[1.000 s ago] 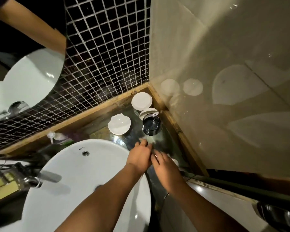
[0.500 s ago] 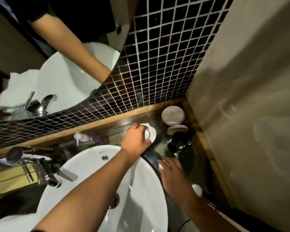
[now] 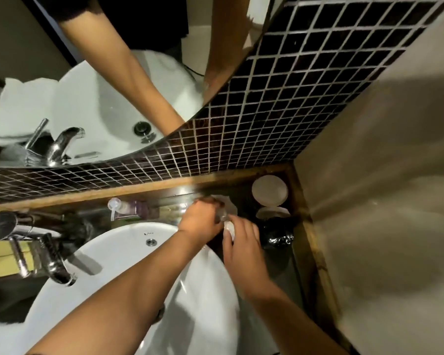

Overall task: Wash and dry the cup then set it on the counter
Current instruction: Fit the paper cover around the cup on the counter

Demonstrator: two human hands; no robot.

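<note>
My left hand (image 3: pixel 201 217) is closed around a small pale, translucent object, apparently the cup (image 3: pixel 223 214). It holds this over a white scalloped dish (image 3: pixel 227 202) on the dark counter behind the basin. My right hand (image 3: pixel 242 248) reaches in from the right. Its fingertips pinch a small white piece (image 3: pixel 228 227) right against the object in my left hand. Both hands hide most of the cup. A dark glass tumbler (image 3: pixel 277 235) stands just right of my hands.
The white basin (image 3: pixel 118 254) lies below my arms, with a chrome tap (image 3: pixel 53 265) at its left. A pump bottle (image 3: pixel 124 207) lies along the back ledge. Two white lids (image 3: pixel 269 189) sit in the corner by the beige wall. A round mirror hangs above.
My left hand moved from the counter's front onto the scalloped dish and closed there. My right hand came up to meet it. The view tilted up, showing more mirror.
</note>
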